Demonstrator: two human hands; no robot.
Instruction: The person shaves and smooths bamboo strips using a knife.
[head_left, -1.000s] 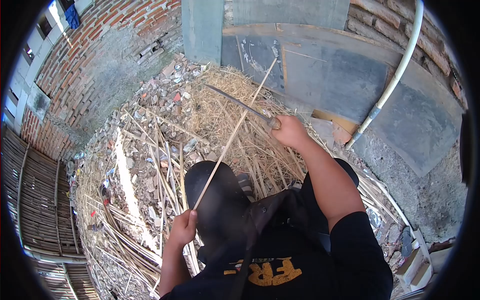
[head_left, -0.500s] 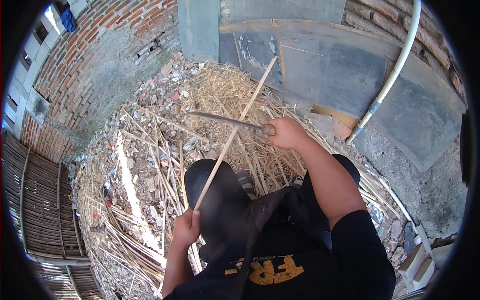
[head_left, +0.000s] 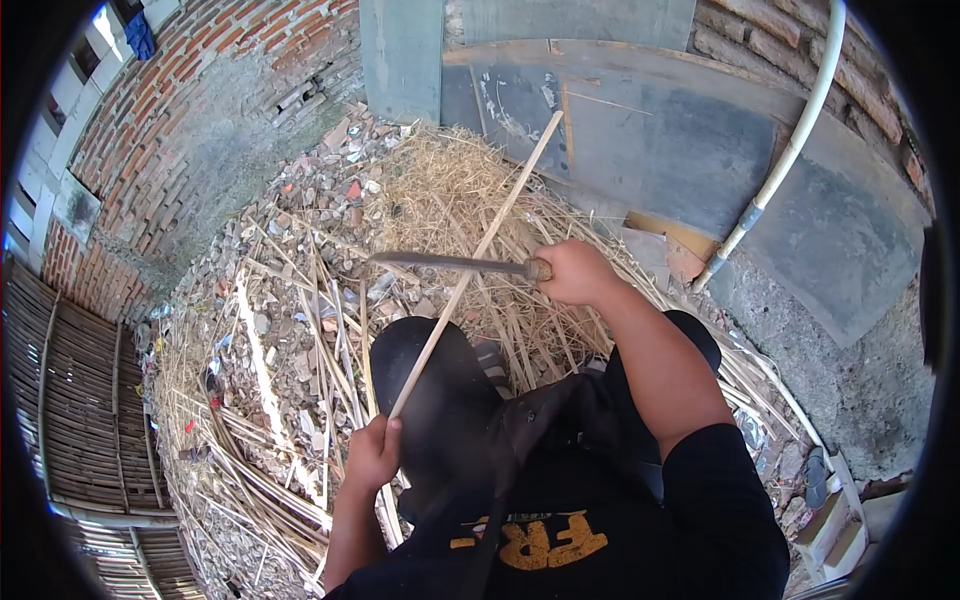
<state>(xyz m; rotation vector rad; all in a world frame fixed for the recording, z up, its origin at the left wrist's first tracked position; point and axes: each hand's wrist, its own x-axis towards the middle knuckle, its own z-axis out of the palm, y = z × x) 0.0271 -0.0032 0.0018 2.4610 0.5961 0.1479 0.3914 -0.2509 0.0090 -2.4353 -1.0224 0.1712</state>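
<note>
A long, pale bamboo strip (head_left: 478, 262) slants from lower left to upper right over my knee. Its lower end is held in my left hand (head_left: 374, 452), thumb pressed along it. My right hand (head_left: 578, 272) is wrapped round the handle of a long-bladed knife (head_left: 450, 263). The blade points left, nearly level, and crosses the strip around its middle. Straw-like shavings (head_left: 440, 185) lie in a heap beyond the blade.
Rubble and loose bamboo strips (head_left: 265, 450) cover the ground at left. Dark boards (head_left: 670, 150) lean on the wall ahead, with a pale pipe (head_left: 790, 160) at right. A brick wall (head_left: 190, 130) rises at left, above a bamboo slat panel (head_left: 80, 390).
The knife has turned from pointing up and left to nearly level, its blade moving down along the strip. My right hand has shifted slightly down and left. My left hand keeps its hold.
</note>
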